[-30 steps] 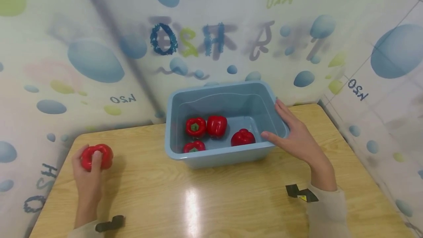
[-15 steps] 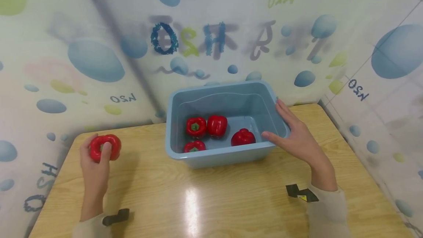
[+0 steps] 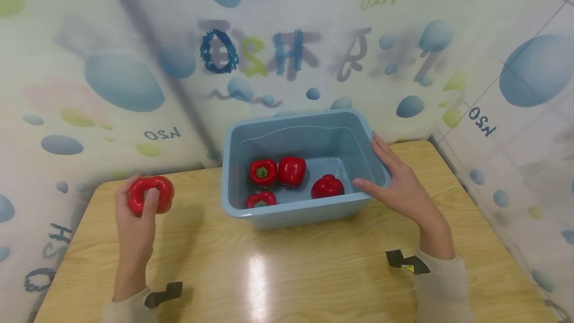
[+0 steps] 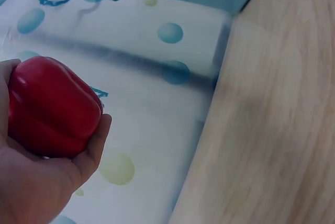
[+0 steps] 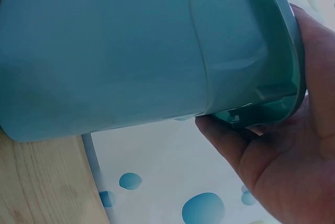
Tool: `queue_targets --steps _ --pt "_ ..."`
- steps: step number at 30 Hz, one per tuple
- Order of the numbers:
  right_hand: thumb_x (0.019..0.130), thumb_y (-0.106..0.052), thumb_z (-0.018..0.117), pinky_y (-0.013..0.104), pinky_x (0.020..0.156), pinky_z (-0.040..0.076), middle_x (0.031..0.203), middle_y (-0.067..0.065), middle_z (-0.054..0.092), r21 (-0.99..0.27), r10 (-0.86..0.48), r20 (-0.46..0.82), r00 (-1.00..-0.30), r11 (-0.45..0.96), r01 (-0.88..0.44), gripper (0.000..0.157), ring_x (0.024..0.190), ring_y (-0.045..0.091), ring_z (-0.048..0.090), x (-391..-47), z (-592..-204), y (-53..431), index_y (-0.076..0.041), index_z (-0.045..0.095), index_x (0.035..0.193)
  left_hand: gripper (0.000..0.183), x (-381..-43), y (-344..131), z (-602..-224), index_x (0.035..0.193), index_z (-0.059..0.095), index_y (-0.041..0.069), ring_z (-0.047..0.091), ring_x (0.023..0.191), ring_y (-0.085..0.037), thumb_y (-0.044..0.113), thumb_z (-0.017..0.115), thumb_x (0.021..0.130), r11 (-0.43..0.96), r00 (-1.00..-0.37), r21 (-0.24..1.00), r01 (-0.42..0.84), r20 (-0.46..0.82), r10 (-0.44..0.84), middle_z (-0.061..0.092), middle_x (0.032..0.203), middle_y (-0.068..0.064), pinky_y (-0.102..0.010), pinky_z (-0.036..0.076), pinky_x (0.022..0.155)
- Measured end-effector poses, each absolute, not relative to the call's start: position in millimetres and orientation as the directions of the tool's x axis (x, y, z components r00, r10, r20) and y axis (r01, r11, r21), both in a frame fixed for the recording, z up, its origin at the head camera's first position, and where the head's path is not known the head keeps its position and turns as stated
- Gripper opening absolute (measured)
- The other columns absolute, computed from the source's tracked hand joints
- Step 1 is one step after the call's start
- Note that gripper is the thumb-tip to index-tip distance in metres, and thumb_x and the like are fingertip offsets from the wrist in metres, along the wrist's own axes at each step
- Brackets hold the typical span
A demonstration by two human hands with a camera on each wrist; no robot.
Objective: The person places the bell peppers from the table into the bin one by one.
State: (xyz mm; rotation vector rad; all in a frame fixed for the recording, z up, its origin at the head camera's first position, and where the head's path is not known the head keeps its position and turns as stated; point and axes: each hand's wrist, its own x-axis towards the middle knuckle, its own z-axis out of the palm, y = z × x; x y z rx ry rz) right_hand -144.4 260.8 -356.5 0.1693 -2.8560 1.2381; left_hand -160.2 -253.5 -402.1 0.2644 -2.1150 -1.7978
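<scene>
My left hand (image 3: 136, 238) holds a red bell pepper (image 3: 164, 194) above the left part of the table, thumb across its stem end. In the left wrist view the smooth side of this pepper (image 4: 55, 109) shows, with fingers wrapped about it. A blue plastic bin (image 3: 309, 212) stands at the back middle. Inside it, several red bell peppers (image 3: 293, 172) lie on the floor, apart from the hands. My right hand (image 3: 408, 196) grips the bin's right front corner, thumb on the front rim and fingers along the right rim. The right wrist view shows fingers (image 5: 225, 140) at the rim's underside.
A wooden table (image 3: 215, 273) carries the bin. Behind and to the sides hangs a pale sheet (image 3: 287, 9) printed with blue and green spots, close to the table's back edge.
My left hand has raised the bell pepper and carried it a little to the right, toward the bin. The right hand stays at the bin's corner, and the peppers inside lie as before.
</scene>
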Motion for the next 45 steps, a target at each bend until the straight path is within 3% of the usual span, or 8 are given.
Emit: queue_targets --steps 9,45 --pt "0.087 -0.045 0.075 0.072 0.116 0.03 0.171 -0.011 0.012 -0.722 -0.088 0.074 -0.993 0.683 -0.114 0.095 0.158 0.034 0.018 -144.3 -356.4 260.8 -0.027 0.019 0.162 0.053 -167.1 -233.4 -387.7 0.146 0.043 0.024 0.042 0.132 -0.016 0.016 0.064 0.097 0.079 -0.936 0.989 0.123 0.142 -0.321 0.046 0.144 0.003 -0.01 0.056 0.079" --pt "0.088 -0.046 0.074 0.072 0.113 0.034 0.171 -0.011 0.011 -0.721 -0.089 0.077 -0.993 0.682 -0.117 0.095 0.157 0.036 0.02 -144.6 -356.6 259.7 -0.027 0.018 0.162 0.054 -162.3 -189.7 -366.1 0.145 0.044 0.024 0.044 0.134 -0.016 0.015 0.064 0.096 0.145 -0.959 0.973 0.179 0.205 -0.195 0.05 0.144 0.005 -0.011 0.056 0.085"
